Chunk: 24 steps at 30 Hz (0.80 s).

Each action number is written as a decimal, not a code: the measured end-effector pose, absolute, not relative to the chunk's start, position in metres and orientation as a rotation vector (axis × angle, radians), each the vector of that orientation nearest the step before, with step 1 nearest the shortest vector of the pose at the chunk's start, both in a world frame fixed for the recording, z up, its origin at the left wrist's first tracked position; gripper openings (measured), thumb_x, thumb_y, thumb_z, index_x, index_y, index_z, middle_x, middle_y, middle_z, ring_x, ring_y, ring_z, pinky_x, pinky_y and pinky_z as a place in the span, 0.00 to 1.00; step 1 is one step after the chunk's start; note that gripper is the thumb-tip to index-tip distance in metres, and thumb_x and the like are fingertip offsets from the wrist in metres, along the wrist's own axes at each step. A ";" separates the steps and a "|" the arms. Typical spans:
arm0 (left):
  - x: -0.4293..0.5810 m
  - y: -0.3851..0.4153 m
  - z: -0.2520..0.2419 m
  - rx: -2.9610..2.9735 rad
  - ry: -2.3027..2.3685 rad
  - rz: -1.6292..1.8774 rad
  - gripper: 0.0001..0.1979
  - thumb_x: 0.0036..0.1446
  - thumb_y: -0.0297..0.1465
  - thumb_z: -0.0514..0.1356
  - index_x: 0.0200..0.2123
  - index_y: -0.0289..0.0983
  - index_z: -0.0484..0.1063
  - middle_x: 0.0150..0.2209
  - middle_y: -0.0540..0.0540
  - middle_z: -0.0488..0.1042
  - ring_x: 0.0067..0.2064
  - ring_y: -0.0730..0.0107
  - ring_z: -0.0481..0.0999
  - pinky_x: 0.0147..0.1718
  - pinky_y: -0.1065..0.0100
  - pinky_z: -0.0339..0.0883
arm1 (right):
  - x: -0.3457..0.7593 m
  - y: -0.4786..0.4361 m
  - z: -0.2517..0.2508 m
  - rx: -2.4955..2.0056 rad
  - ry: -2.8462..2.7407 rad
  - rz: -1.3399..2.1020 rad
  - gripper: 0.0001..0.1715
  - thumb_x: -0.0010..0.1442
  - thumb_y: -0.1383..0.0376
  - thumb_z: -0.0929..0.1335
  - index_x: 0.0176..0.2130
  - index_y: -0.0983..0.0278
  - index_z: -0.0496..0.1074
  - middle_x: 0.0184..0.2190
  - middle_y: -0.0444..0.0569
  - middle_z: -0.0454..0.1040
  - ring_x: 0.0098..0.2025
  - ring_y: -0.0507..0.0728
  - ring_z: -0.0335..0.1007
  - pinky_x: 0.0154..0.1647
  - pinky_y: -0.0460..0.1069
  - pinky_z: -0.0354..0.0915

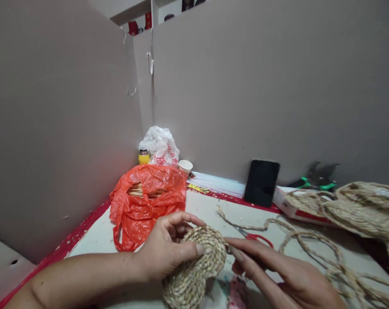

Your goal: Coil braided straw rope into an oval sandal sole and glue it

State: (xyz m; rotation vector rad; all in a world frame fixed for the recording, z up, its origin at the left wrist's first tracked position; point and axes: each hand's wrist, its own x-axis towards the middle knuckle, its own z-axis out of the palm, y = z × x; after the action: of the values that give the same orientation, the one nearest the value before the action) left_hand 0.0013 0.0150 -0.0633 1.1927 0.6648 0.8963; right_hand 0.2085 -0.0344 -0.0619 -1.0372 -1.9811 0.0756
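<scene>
The left grip (173, 251) clasps the woven piece (196, 279) between thumb and fingers; the piece lies directly ahead of the right grip (287, 268). The right grip sets its fingertips at the edge of the piece; whether they pinch the edge or a small item cannot be told. The lower end of the piece is at the picture's bottom edge. A pink object (238, 292), between and below the grips, is cut off and unidentifiable.

The white tabletop (202, 208) has a red patterned border. Grey panels (262, 94) meet at a corner beyond the left grip. Beyond the right grip lie red-handled scissors (260, 239), partly covered by cord (300, 240).

Beyond the left grip, a red bag (165, 176) contains flat tan pieces (146, 192), partly concealed. Farther out stand a yellow jar (144, 159), a white bag (159, 141) with indistinct contents, and a white cup (186, 166). Beyond and right of the right grip, a shallow box (282, 201) carries woven material (358, 214), which hides much of it.
</scene>
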 end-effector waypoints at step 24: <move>0.000 0.015 -0.053 1.105 0.711 0.950 0.16 0.48 0.28 0.66 0.42 0.39 0.69 0.32 0.49 0.76 0.30 0.73 0.74 0.31 0.70 0.67 | 0.192 -0.045 -0.057 -1.104 -1.809 0.162 0.07 0.58 0.72 0.65 0.37 0.64 0.72 0.26 0.43 0.78 0.23 0.49 0.74 0.26 0.41 0.71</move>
State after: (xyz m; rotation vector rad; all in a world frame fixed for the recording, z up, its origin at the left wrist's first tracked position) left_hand 0.0001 0.0148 -0.0530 1.1052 0.7109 0.9503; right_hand 0.1922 -0.0453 -0.0573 -1.1035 -1.8095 0.1620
